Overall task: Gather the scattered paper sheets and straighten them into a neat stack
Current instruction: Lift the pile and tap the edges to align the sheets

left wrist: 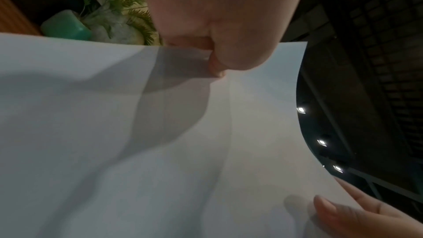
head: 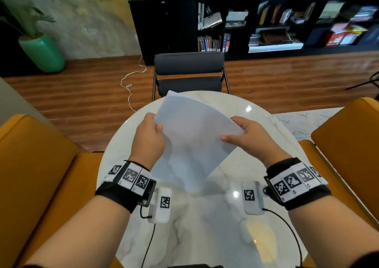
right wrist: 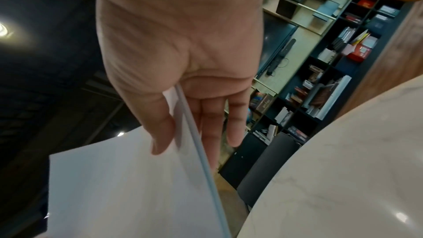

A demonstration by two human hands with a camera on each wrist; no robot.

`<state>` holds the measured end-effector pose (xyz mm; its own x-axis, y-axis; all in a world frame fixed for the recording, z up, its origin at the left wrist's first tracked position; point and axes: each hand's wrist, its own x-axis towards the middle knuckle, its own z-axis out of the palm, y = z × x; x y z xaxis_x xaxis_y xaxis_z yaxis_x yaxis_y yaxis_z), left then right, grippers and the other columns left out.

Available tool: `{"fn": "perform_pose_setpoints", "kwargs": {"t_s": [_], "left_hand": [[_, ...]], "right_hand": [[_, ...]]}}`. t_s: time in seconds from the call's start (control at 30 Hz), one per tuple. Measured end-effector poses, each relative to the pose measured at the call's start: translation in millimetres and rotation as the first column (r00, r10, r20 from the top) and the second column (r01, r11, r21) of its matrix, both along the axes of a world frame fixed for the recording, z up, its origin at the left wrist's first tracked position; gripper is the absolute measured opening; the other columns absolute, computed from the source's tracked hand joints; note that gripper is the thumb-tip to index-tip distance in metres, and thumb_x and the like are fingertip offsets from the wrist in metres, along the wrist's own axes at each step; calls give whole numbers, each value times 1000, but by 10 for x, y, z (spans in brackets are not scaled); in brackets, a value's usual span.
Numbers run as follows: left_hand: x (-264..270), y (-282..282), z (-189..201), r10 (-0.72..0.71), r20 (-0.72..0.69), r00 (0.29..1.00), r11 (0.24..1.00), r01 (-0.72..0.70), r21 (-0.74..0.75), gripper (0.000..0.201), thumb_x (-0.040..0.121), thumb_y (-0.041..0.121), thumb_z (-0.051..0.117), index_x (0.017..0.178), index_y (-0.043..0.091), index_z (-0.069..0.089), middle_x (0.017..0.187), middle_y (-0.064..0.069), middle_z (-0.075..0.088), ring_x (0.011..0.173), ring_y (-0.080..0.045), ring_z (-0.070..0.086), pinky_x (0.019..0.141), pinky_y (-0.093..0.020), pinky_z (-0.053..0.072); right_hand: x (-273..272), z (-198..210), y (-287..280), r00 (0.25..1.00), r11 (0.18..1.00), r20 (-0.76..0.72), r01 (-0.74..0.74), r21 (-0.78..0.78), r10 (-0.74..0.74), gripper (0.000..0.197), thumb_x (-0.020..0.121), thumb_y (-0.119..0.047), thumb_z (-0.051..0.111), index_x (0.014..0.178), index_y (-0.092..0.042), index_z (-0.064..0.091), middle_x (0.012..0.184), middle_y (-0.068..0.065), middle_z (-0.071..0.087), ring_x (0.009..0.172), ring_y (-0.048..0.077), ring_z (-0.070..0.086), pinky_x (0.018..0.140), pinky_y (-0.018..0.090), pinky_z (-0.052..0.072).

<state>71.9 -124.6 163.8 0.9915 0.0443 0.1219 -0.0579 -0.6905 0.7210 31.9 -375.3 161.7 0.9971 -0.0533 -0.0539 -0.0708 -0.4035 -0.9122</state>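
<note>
I find the paper sheets (head: 192,140) gathered into one bundle and held in the air above the round marble table (head: 225,237), tilted, with one corner pointing down toward the table's near half and the opposite corner toward the table's far edge; the bundle bows slightly across its middle. My left hand (head: 148,138) holds the bundle's left edge; its thumb lies on the upper face and the fingers curl beneath, pinching the sheets; the left wrist view confirms the thumb (left wrist: 233,55) pressed down on the paper. My right hand (head: 249,137) holds the right edge; the right wrist view shows the thumb on one face and the fingers (right wrist: 213,120) laid straight and close together on the other, with the stacked edges showing between them as a thin grey line. Whether the sheet edges are fully aligned I cannot tell. Beyond the table's far edge stands a dark chair (head: 188,73); orange seats (head: 34,165) flank the table on both sides; a bookshelf (head: 266,21) stands behind the chair.
</note>
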Motion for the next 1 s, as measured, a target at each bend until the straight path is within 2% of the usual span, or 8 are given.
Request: {"fn": "perform_pose_setpoints", "kwargs": {"t_s": [0.2, 0.3, 0.4, 0.47, 0.57, 0.63, 0.77, 1.0], "left_hand": [[-40, -48, 88, -113, 111, 987, 984, 96, 149, 17, 94, 9, 40, 104, 9, 53, 87, -7, 54, 89, -33, 55, 69, -39, 41], [-114, -178, 88, -199, 98, 975, 971, 183, 153, 17, 93, 8, 41, 99, 12, 57, 75, 4, 46, 89, -31, 51, 95, -52, 43], [-87, -147, -23, -141, 136, 981, 989, 132, 73, 17, 92, 14, 49, 107, 20, 54, 107, 1, 56, 122, -30, 43, 119, -54, 14], [-53, -18, -126, -25, 147, 989, 1000, 28, -13, 45, 89, 19, 59, 132, 19, 44, 145, -5, 39, 146, -29, 17, 121, -47, 0], [-41, 269, -226, 212, -66, 975, 914, -222, -340, 93, 76, 25, 75, 149, 29, 17, 159, -1, 16, 146, -24, 20, 118, -50, 23], [-83, 425, -308, 143, -269, 953, 746, -282, -603, 102, 75, 26, 77, 149, 39, 9, 161, 2, 17, 144, -20, 25, 115, -51, 29], [-122, 386, -440, -129, -280, 951, 669, -125, -733, 48, 91, 9, 55, 138, 15, 43, 133, -7, 60, 121, -22, 59, 95, -37, 50], [-77, 262, -479, 11, -222, 975, 730, -159, -664, 35, 91, 8, 48, 117, 31, 49, 122, 0, 61, 112, -19, 57, 94, -38, 45]], "right_hand": [[10, 55, 132, 996, 986, -13, -90, -140, 89, 26, 78, -22, 73, 102, -29, 66, 94, -10, 68, 87, 6, 60, 74, 23, 48], [32, -12, 255, 997, 996, -19, -72, -44, 71, 14, 81, -16, 71, 92, -26, 69, 86, -8, 69, 81, 10, 61, 70, 23, 45], [35, -124, 261, 999, 997, -35, 27, 72, -24, 13, 82, -13, 70, 93, -21, 69, 86, -3, 69, 77, 11, 62, 67, 24, 46], [16, -206, 173, 993, 979, -51, 109, 173, -102, 15, 81, -10, 71, 95, -16, 71, 88, 1, 72, 78, 18, 66, 69, 28, 50], [-32, -285, 5, 983, 921, -74, 182, 345, -167, 18, 79, -6, 72, 92, -17, 72, 88, 2, 75, 83, 26, 71, 74, 35, 56], [-56, -322, -58, 983, 885, -63, 183, 428, -172, 20, 78, -2, 70, 93, -15, 71, 87, 1, 77, 82, 23, 72, 71, 32, 58], [-55, -395, -34, 984, 851, -59, 175, 496, -168, 23, 78, 1, 68, 98, -11, 70, 92, 3, 76, 83, 20, 72, 73, 31, 56], [-11, -505, 92, 960, 842, -33, 260, 473, -279, 21, 84, -8, 66, 101, -20, 67, 101, 3, 72, 89, 19, 68, 80, 31, 56]]}}
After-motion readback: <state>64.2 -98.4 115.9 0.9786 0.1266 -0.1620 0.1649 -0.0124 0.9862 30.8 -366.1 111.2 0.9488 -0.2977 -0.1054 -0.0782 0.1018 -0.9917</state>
